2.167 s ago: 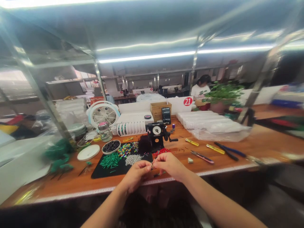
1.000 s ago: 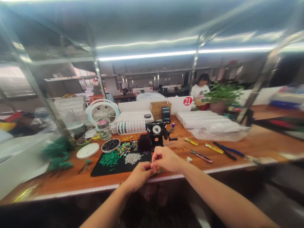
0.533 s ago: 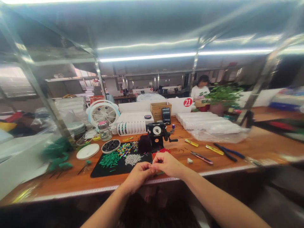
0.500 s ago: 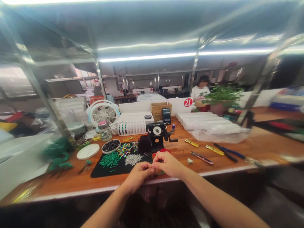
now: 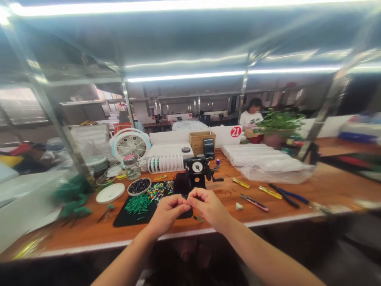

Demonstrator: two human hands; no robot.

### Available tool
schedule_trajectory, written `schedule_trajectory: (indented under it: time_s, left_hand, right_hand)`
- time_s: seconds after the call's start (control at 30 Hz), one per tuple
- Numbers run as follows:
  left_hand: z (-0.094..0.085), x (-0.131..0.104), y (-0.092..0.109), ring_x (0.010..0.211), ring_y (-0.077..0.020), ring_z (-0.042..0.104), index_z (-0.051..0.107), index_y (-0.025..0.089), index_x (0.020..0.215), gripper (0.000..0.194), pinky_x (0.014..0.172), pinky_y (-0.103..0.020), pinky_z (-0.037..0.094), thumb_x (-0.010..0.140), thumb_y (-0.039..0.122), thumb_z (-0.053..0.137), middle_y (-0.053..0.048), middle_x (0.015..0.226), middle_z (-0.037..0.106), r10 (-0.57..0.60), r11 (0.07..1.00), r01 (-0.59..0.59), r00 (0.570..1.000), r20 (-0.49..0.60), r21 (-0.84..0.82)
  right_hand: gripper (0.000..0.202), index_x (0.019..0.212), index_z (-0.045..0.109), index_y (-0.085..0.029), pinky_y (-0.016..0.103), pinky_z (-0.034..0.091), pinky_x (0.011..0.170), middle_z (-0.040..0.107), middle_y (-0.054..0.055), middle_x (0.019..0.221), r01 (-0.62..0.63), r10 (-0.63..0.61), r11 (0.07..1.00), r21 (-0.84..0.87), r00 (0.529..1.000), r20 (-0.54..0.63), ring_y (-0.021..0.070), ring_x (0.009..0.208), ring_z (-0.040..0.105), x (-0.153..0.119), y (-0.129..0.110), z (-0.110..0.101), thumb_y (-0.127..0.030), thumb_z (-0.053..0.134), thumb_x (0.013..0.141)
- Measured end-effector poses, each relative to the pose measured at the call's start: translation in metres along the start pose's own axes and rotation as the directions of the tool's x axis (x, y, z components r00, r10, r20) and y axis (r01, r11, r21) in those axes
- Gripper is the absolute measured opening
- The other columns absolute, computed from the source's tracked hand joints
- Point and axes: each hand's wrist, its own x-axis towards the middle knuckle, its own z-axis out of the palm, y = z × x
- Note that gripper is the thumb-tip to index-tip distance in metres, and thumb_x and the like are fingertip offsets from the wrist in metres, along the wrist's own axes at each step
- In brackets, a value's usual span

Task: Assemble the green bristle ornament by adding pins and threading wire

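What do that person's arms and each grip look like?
The left grip and right grip are plain human hands without gloves. The left forearm and right forearm are bare too, narrowing toward each grip, with no sleeves showing. I can't tell about rings.

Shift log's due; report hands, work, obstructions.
Left hand, right hand close together by black mat. Anything pinched too small to identify. Crank machine just beyond.

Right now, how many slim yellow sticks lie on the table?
3 show: a first yellow stick behind the black mat, a second right of the cranked machine, a third beside the pliers. The left hand or right hand may hide more.
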Motion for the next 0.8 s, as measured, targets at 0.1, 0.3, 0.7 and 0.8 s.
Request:
schedule_trajectory:
  time_s: [0.1,0.3,0.7,0.8]
  left_hand:
    - [-0.004,-0.004,0.011,0.054,-0.0098,0.037,0.061,0.014,0.061,0.026,0.053,-0.022,0.029,0.070,0.036,0.070,0.003,0.055,0.049,0.003,1.000,-0.003,1.000,0.021,-0.011]
    - [-0.006,-0.014,0.023,0.057,-0.0114,0.041,0.062,0.014,0.058,0.026,0.056,-0.023,0.032,0.066,0.036,0.074,0.001,0.057,0.053,-0.030,0.999,0.031,0.999,0.010,-0.012]
    - [-0.001,-0.023,-0.003,0.044,-0.0062,0.026,0.056,0.015,0.063,0.031,0.045,-0.023,0.014,0.061,0.038,0.077,0.007,0.046,0.038,-0.268,0.899,0.297,0.954,0.131,-0.321]
    - [0.003,-0.025,-0.002,0.044,-0.0061,0.027,0.056,0.015,0.060,0.031,0.046,-0.023,0.013,0.059,0.036,0.078,0.006,0.046,0.040,-0.315,0.876,0.335,0.942,0.112,-0.346]
  right_hand:
    - [0.032,0.068,0.054,-0.016,0.021,0.022,0.044,0.040,-0.007,0.053,0.062,-0.063,0.998,0.031,0.998,0.026,0.0054,0.046,0.029,-0.003,-0.010,0.004,-0.044,0.067,0.071]
    - [0.029,0.069,0.054,-0.016,0.021,0.021,0.043,0.040,-0.006,0.055,0.067,-0.074,0.995,0.077,0.993,0.095,0.0052,0.046,0.030,-0.011,-0.015,0.009,-0.042,0.066,0.073]
    - [0.015,0.063,0.052,-0.017,0.024,0.038,0.061,0.049,0.000,0.072,0.192,-0.192,0.981,-0.019,0.981,0.006,0.0121,0.068,0.046,-0.021,0.002,0.012,-0.025,0.060,0.074]
    - [0.015,0.061,0.051,-0.018,0.026,0.039,0.068,0.048,0.000,0.072,0.200,-0.200,0.979,-0.050,0.980,0.001,0.0139,0.073,0.048,-0.021,0.008,0.011,-0.022,0.060,0.072]
